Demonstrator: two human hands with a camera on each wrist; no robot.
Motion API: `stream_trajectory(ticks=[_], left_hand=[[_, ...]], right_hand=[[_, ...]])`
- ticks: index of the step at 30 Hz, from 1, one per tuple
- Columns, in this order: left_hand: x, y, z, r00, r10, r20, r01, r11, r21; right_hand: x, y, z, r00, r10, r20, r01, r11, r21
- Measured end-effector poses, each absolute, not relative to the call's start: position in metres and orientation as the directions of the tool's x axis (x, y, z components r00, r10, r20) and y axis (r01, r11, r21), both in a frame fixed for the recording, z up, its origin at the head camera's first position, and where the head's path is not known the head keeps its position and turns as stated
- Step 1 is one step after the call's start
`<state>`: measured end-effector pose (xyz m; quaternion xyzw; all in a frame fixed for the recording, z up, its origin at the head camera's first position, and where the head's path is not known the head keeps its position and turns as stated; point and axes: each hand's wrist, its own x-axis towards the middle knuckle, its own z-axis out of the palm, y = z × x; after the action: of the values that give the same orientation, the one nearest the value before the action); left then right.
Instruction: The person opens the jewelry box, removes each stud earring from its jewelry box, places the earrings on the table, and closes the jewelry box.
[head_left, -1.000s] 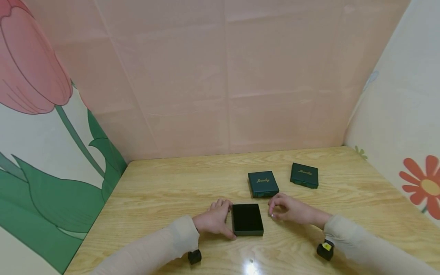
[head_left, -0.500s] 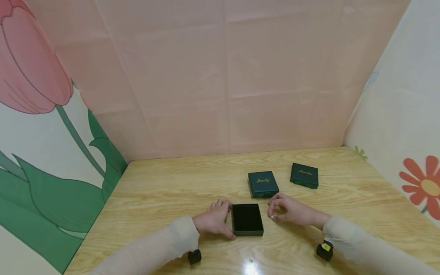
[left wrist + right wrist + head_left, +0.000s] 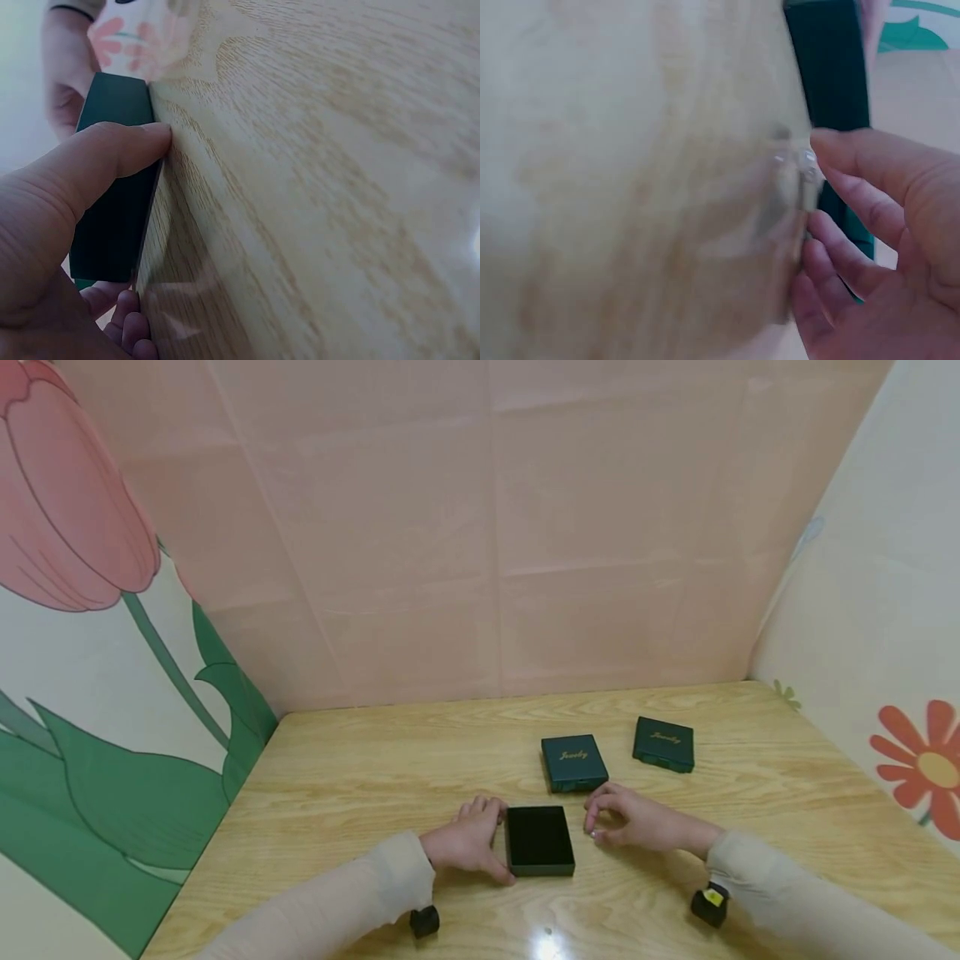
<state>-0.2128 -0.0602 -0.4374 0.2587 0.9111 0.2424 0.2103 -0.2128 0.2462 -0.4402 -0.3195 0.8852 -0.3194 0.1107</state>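
In the head view, a dark box with a black inside (image 3: 540, 840) lies on the wooden table, its black face upward. My left hand (image 3: 467, 845) holds its left side, thumb at the near corner and fingers at the far one. The left wrist view shows the thumb (image 3: 120, 150) across the dark green side wall (image 3: 112, 217). Right of the box, my right hand (image 3: 633, 818) pinches a small shiny clear piece (image 3: 808, 163) at the thumb tip, low over the table. Its exact kind is too small to tell.
Two dark green boxes with gold "Jewelry" lettering are on the table: a nearer box (image 3: 574, 763) just beyond the right hand and a farther box (image 3: 663, 744) to its right. A pink backdrop (image 3: 495, 543) rises behind the table (image 3: 375, 752); printed flower panels flank it.
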Motion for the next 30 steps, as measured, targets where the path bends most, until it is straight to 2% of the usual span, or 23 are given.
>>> stream_trajectory(ticks=[7, 10, 16, 23, 27, 30], left_hand=[[-0.215, -0.061, -0.441, -0.775, 0.576, -0.259, 0.373, 0.748, 0.549], [-0.214, -0.061, -0.441, -0.777, 0.578, -0.251, 0.375, 0.744, 0.553], [-0.214, -0.061, -0.439, -0.777, 0.578, -0.25, 0.377, 0.745, 0.551], [-0.215, -0.061, -0.439, -0.776, 0.579, -0.248, 0.374, 0.741, 0.558], [-0.215, -0.062, -0.441, -0.774, 0.581, -0.252, 0.376, 0.742, 0.555], [-0.215, -0.062, -0.441, -0.773, 0.58, -0.256, 0.375, 0.744, 0.553]], right_hand=[[-0.217, 0.256, -0.425, -0.715, -0.698, 0.034, -0.507, 0.484, -0.713], [-0.22, 0.26, -0.414, -0.712, -0.698, 0.077, -0.526, 0.458, -0.717], [-0.234, 0.275, -0.386, -0.795, -0.594, 0.124, -0.508, 0.54, -0.671], [-0.281, 0.309, -0.363, -0.89, -0.404, 0.213, -0.436, 0.612, -0.66], [-0.305, 0.333, -0.369, -0.928, -0.332, 0.166, -0.356, 0.666, -0.656], [-0.317, 0.346, -0.384, -0.95, -0.302, 0.085, -0.292, 0.752, -0.59]])
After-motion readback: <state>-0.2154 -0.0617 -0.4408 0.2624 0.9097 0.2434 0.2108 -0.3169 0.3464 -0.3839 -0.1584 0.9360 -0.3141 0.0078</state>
